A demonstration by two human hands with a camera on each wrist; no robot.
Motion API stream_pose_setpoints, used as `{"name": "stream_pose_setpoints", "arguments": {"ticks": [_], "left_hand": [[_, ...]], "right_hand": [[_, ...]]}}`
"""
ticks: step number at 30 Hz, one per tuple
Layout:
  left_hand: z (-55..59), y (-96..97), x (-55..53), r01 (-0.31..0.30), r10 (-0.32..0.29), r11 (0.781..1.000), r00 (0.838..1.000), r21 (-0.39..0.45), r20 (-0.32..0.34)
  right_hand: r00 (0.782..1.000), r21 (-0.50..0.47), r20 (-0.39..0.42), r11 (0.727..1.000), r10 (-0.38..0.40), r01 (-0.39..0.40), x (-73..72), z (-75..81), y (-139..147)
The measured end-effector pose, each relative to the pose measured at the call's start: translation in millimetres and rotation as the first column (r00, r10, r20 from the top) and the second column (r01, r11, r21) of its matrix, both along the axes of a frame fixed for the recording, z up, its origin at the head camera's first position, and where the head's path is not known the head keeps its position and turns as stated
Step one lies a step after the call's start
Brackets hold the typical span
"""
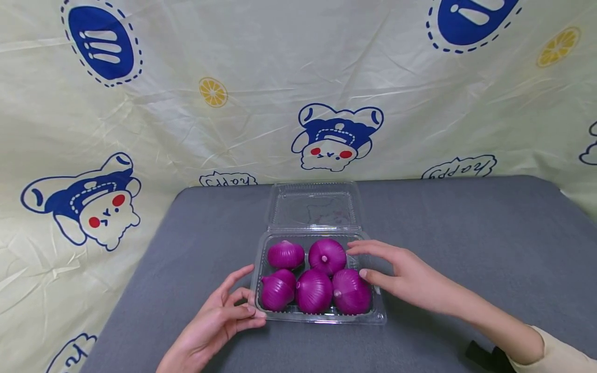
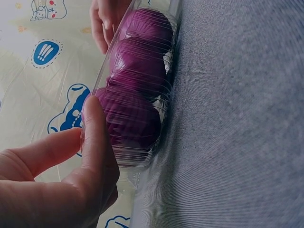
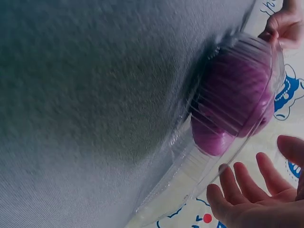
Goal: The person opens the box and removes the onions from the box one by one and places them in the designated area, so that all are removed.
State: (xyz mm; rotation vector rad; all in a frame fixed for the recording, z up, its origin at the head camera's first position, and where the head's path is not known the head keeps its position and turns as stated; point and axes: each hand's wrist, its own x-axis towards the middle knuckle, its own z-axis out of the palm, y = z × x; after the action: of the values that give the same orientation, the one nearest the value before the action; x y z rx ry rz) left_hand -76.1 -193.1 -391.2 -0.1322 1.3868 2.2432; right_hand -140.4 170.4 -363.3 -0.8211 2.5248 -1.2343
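Note:
A clear plastic clamshell container (image 1: 322, 320) sits on the grey surface with its lid (image 1: 314, 204) folded back, away from me. Several purple onions lie in the base: one onion (image 1: 285, 255) at back left, another onion (image 1: 327, 254) at back right, and a row in front ending at the right with an onion (image 1: 353, 291). My left hand (image 1: 221, 316) pinches the container's left rim near the front corner. Over the right rim reaches my right hand (image 1: 401, 272), fingers spread and loosely bent, its thumb tip overlapping the front right onion; nothing is in its grasp.
A grey cloth-covered table (image 1: 466, 223) spreads around the container. Behind it hangs a pale printed curtain (image 1: 261, 134), meeting the table's back edge just past the lid. A black item (image 1: 485, 357) shows near the right sleeve.

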Motion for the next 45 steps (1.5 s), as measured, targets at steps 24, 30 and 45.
{"name": "stream_pose_setpoints", "arguments": {"ticks": [24,30,45], "left_hand": [[1.6,-1.5,-1.7,0.016,-0.016,1.0,0.999,0.0,-0.036],[1.2,-2.7,-0.8,0.021,-0.02,1.0,0.999,0.007,-0.033],[-0.2,-1.5,-1.1,0.005,-0.005,1.0,1.0,0.006,0.004]], "right_hand": [[0.966,0.295,-0.202,0.951,0.159,-0.095,9.5,-14.1,-11],[0.941,0.315,-0.27,0.942,0.204,-0.113,7.3,-20.1,-18],[0.951,0.208,-0.247,0.969,0.188,-0.137,0.4,-26.0,-18]]}}
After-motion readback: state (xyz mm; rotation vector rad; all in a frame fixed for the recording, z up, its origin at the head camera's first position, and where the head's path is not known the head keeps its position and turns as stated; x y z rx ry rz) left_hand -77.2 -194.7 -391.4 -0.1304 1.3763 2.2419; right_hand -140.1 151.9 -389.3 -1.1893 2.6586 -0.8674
